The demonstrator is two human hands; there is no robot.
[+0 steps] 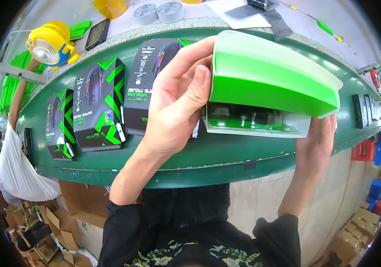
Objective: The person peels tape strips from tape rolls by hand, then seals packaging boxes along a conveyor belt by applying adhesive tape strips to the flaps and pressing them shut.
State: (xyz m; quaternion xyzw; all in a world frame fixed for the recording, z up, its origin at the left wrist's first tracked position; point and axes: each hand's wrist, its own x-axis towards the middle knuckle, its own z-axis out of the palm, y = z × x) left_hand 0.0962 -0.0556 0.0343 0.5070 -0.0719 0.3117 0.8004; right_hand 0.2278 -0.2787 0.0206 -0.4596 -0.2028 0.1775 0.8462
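Observation:
Up close, both my hands hold a bright green packaging piece [270,84] with a translucent plastic cover over its top. Under the green part a clear plastic tray [252,130] shows, with dark shiny shapes inside that I cannot make out. My left hand [179,95] grips the left end, thumb bent against the side. The right end rests in my right hand [317,144], whose fingers are mostly hidden behind the packaging. Just left of my left hand stands a black and green mouse box [139,95], partly covered by that hand.
Two more mouse boxes, a middle one [94,107] and a smaller-looking one [59,124], stand on the green conveyor belt [199,167]. A yellow toy-shaped fan [50,46] and tape rolls [170,12] sit on the far ledge. Another person's arm [19,98] reaches in at left.

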